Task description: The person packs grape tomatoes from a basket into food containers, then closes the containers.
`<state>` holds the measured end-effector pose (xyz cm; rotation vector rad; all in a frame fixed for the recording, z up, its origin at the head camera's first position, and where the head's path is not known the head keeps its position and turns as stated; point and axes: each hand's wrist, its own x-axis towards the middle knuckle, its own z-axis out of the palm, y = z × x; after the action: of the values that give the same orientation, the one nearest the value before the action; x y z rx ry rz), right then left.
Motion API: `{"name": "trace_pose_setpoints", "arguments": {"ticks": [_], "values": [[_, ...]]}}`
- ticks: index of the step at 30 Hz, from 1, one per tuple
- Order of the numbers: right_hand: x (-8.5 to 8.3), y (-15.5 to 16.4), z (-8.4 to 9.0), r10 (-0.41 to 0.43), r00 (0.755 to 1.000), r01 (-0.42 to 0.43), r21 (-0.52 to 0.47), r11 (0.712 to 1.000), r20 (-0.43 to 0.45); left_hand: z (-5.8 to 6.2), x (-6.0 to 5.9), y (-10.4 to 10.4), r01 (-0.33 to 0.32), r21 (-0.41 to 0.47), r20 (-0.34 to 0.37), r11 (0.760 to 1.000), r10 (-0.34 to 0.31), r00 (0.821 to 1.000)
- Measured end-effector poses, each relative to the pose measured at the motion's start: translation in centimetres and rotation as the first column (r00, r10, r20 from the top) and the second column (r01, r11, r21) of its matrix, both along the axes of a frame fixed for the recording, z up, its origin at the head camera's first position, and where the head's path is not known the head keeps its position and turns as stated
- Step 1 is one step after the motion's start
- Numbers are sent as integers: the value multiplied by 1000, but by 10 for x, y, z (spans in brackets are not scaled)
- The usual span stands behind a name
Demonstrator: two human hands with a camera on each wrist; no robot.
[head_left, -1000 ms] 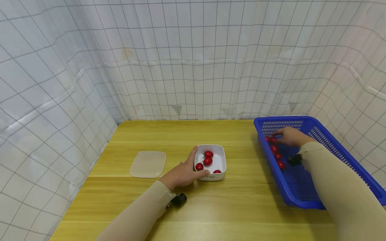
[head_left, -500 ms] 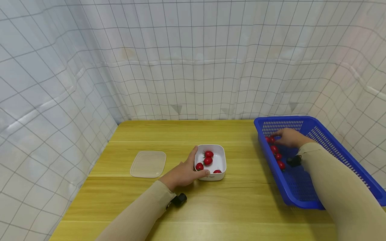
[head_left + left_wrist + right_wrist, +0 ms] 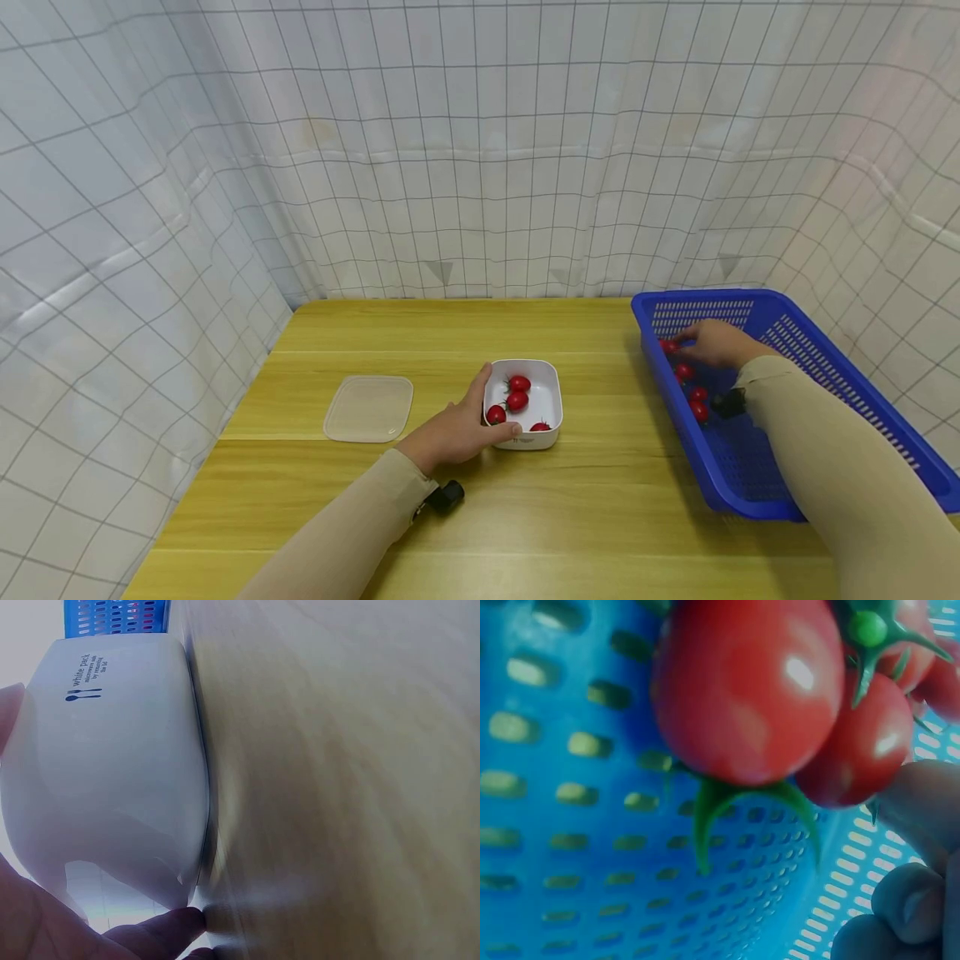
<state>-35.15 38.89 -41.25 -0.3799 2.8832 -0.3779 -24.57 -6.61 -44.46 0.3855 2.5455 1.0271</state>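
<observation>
Cherry tomatoes [image 3: 692,392] lie loose on the floor of the blue basket [image 3: 825,354], just beneath and on the near side of the right hand [image 3: 716,342]. That hand reaches into the basket's far left corner; its fingertips [image 3: 911,900] are curled, and one tomato [image 3: 667,345] sits right at them. In the right wrist view a cluster of tomatoes [image 3: 750,690] with green calyxes fills the frame just beside the curled fingers, but a closed pinch on any fruit cannot be told from these views.

The left hand [image 3: 457,429] grips the near left corner of the white container [image 3: 534,400], thumb along its rim and fingers wrapped against its wall; the left wrist view shows the container wall [image 3: 112,765] pressed against the palm and standing on the worktop [image 3: 450,333]. Inside the container, just beyond the left hand's fingertips, lie four more tomatoes [image 3: 516,400]. Further to that hand's left, flat on the worktop and well apart from the container, rests the translucent lid [image 3: 369,408].

Step in hand, as judged: picking a tomato from the basket while the container is steadied. The next move would call for a light, secure pinch on the single fruit at the fingertips, a lift clear of the basket wall, and a carry leftward to the open container.
</observation>
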Motion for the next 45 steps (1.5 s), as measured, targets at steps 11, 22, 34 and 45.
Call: {"name": "trace_pose_setpoints", "arguments": {"ticks": [11, 22, 34, 45], "values": [[-1, -1, -1, -8, 999, 9, -30, 1000, 39, 0, -2, 0, -9, -19, 12, 1000, 9, 1000], [-3, 7, -1, 22, 999, -23, 36, 999, 38, 1, -1, 1, -18, -17, 16, 1000, 19, 1000], [0, 8, -1, -15, 995, 13, 23, 1000, 102, 0, -1, 0, -10, -13, 22, 1000, 10, 1000], [-1, 7, 0, -47, 988, 46, 15, 999, 145, -1, 0, 0, -27, -23, 14, 999, 27, 1000]]}}
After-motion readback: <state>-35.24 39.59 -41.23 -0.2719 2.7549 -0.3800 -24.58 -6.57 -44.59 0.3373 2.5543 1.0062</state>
